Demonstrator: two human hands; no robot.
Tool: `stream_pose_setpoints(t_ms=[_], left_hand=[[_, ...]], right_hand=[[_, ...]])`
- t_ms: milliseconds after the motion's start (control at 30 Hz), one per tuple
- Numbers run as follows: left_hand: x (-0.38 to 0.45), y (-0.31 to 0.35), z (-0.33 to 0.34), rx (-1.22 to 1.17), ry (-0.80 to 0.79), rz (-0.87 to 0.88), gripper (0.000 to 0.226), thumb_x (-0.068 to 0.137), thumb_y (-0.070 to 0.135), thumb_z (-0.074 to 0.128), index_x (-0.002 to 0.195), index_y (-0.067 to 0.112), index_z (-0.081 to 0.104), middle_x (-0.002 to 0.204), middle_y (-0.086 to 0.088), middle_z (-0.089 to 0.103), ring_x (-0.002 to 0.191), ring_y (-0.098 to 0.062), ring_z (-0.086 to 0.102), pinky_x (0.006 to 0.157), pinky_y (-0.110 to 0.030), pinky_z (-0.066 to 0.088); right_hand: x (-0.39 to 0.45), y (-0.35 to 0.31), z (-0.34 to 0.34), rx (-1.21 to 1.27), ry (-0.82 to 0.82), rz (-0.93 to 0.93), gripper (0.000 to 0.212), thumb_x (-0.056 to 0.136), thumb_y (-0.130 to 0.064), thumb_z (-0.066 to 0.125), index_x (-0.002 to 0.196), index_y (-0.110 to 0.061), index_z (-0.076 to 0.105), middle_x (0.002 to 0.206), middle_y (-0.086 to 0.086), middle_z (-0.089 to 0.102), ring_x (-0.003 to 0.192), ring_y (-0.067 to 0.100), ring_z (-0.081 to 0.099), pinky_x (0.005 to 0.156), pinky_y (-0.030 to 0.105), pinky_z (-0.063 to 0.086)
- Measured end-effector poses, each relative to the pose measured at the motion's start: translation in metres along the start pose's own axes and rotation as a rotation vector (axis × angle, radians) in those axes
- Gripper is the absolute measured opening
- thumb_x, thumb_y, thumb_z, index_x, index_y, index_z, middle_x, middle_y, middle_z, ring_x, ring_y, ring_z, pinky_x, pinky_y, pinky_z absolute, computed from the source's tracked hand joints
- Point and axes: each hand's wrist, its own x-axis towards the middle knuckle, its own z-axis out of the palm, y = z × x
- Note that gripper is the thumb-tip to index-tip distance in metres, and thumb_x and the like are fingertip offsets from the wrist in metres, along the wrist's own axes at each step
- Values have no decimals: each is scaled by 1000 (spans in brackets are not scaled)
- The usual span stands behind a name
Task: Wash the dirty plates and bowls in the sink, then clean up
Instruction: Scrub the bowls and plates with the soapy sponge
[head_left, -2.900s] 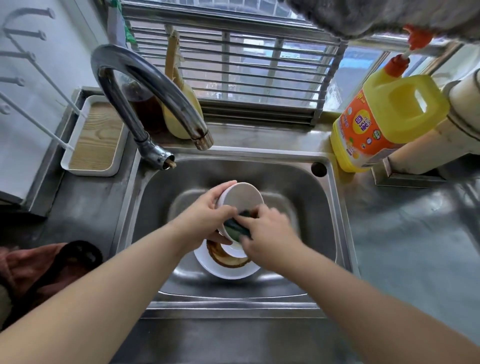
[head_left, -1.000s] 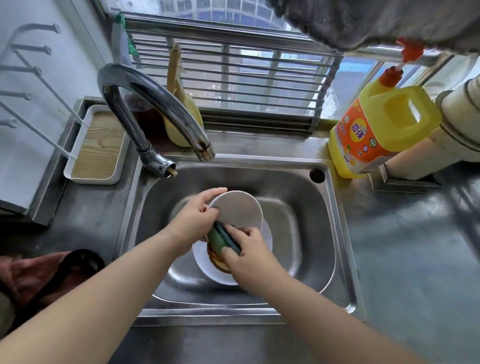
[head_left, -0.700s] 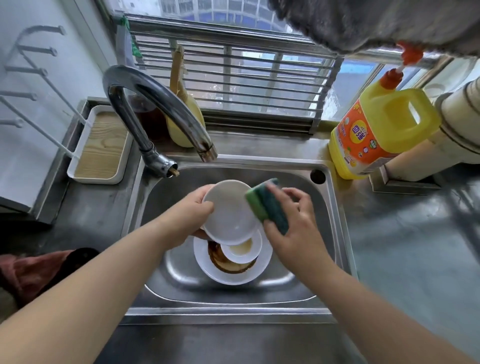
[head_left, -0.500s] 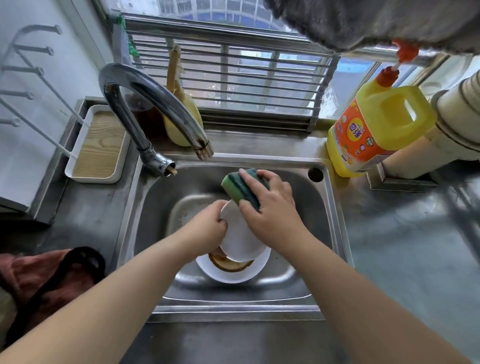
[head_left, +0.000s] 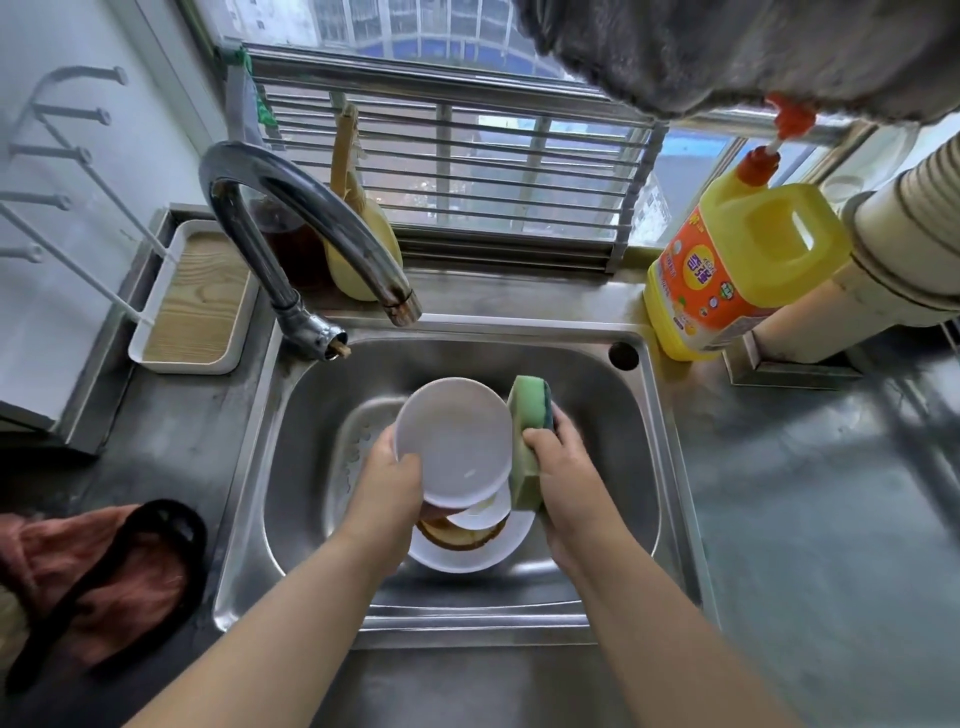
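Observation:
My left hand (head_left: 389, 478) grips a small white plate (head_left: 454, 441) by its lower left rim and holds it face up over the steel sink (head_left: 649, 467). My right hand (head_left: 558, 467) grips a green sponge (head_left: 524, 441), its edge against the plate's right rim. Under them, on the sink floor, lies a large white plate (head_left: 467, 553) carrying a brown-stained dish (head_left: 452, 535) and a small white dish (head_left: 483, 512), both partly hidden.
A curved tap (head_left: 311, 223) arches over the sink's back left. A yellow detergent jug (head_left: 743, 270) stands at the back right corner. A white tray (head_left: 192, 301) with a rack sits left, and a pink cloth (head_left: 88, 577) lies on the left counter.
The plate turned from tilted to face up in my left hand. My right hand brought the sponge from above the plate down to its right rim.

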Motion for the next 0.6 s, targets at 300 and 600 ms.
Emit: stream_pose_setpoints(t_ms=[300,600], left_hand=[[17,30,-21,86,-78,-511,47,80,-5,33,127,-4,38,109,-28,56,81,-40,66,59,-42,59],[18,35,-38,635,-377,49,78,76,71,56,143,38,34,139,17,43,129,-12,45,108,-35,36]], right_hand=[[-26,-19,-51,-1092,-353,-295,89,84,-33,62,135,-70,0,109,-20,57,88,8,61,82,23,52],[-14,-41,-51,-1093,-501,-213,24,71,-24,62,92,-35,57,74,-9,62,63,9,53,64,24,49]])
